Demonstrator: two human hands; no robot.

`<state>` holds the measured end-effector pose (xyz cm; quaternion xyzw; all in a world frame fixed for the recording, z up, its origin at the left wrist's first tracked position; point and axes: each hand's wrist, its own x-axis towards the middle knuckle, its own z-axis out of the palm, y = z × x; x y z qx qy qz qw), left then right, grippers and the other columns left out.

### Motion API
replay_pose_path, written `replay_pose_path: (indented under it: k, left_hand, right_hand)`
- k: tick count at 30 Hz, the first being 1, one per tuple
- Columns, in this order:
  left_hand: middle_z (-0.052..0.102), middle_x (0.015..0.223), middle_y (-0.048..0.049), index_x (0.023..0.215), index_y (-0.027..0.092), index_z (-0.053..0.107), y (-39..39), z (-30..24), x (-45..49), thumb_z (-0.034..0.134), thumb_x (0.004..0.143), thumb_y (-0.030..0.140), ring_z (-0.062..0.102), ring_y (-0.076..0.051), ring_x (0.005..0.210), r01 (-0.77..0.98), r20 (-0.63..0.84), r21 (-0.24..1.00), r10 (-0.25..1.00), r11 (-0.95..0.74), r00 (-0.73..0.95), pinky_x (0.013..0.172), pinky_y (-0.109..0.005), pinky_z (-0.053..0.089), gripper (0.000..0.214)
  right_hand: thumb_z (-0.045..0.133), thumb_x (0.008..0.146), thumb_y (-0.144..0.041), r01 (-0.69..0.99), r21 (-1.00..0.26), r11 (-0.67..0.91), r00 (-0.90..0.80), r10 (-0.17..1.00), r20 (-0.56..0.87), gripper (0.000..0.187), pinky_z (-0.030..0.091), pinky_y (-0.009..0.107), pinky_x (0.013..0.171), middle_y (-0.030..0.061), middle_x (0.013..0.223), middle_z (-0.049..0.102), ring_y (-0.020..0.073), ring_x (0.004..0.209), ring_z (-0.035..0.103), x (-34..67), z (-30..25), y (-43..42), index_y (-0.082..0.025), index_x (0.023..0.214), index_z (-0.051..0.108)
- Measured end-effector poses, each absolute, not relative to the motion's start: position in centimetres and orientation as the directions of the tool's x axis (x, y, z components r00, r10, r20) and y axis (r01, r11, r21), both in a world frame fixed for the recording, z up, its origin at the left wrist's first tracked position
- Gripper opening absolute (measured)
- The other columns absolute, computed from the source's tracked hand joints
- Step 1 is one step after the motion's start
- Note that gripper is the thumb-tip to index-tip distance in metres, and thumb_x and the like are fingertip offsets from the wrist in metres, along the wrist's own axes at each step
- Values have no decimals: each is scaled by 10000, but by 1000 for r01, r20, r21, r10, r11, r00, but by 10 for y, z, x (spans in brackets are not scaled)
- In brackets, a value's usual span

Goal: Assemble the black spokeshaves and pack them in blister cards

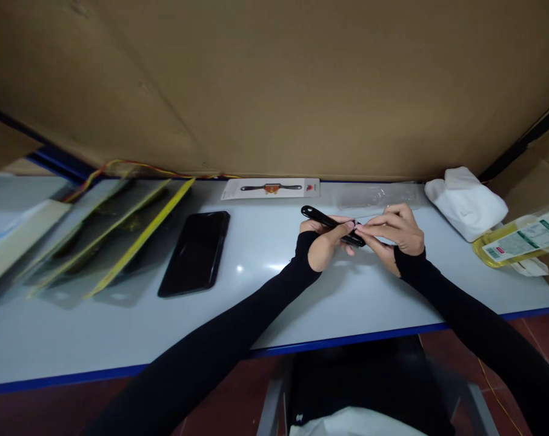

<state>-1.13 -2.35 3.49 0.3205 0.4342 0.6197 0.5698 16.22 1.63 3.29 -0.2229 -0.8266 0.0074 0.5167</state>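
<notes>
Above the right half of the table, my left hand is closed around a black spokeshave. One rounded handle with a hole in its end points up and to the left; fingers cover much of the middle. My right hand has its thumb and fingertips pinched at a small shiny metal part on the tool, perhaps a screw, too small to make out. Behind the hands lies a printed card picturing a similar two-handled tool. A clear plastic blister rests on the table just beyond my right hand.
A black phone lies left of my hands. Further left stand several yellow-edged packages, blurred. At right are a white cloth and a bottle of yellow liquid lying tilted. A cardboard wall closes off the back.
</notes>
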Motion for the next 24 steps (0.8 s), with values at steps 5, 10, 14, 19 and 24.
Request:
replay_pose_path:
  k: [5, 10, 14, 19, 24]
  left_hand:
    - [775, 691, -103, 741, 99, 792, -23, 33, -11, 949, 542, 300, 715, -219, 533, -450, -110, 893, 982, 30, -153, 412, -300, 572, 324]
    - [764, 672, -99, 755, 99, 794, -23, 31, -9, 944, 577, 324, 709, -220, 518, -402, -82, 915, 980, 2, -182, 418, -318, 588, 324]
    - [751, 649, -88, 748, 99, 792, -25, 30, -8, 948, 580, 323, 709, -222, 511, -388, -56, 921, 978, -26, -199, 407, -322, 598, 321]
    - [761, 695, -87, 745, 102, 796, -27, 29, -5, 930, 594, 299, 698, -202, 502, -375, -18, 925, 980, -58, -197, 402, -319, 604, 282]
    - [746, 721, -66, 753, 116, 804, -30, 26, -2, 900, 626, 289, 709, -193, 544, -336, 31, 936, 976, -103, -213, 409, -302, 611, 235]
  right_hand:
    - [850, 822, -84, 365, -115, 924, -438, 279, 855, 287, 547, 359, 700, 7, 855, 795, 215, 828, 537, 165, 36, 18, -319, 983, 822]
    - [804, 878, -106, 334, -114, 936, -540, 288, 791, 214, 549, 331, 674, 24, 922, 796, 208, 878, 564, 171, 41, 18, -292, 984, 807]
    - [812, 895, -165, 352, -86, 932, -533, 275, 800, 110, 548, 337, 661, 48, 1057, 811, 234, 973, 601, 175, 42, 21, -274, 886, 795]
    - [795, 911, -157, 242, -49, 969, -535, 175, 826, 92, 600, 354, 704, 45, 999, 833, 221, 928, 663, 174, 41, 23, -247, 895, 781]
    - [758, 957, -201, 296, -124, 947, -531, 271, 803, 70, 604, 343, 696, 19, 848, 808, 169, 722, 644, 172, 41, 22, -249, 965, 808]
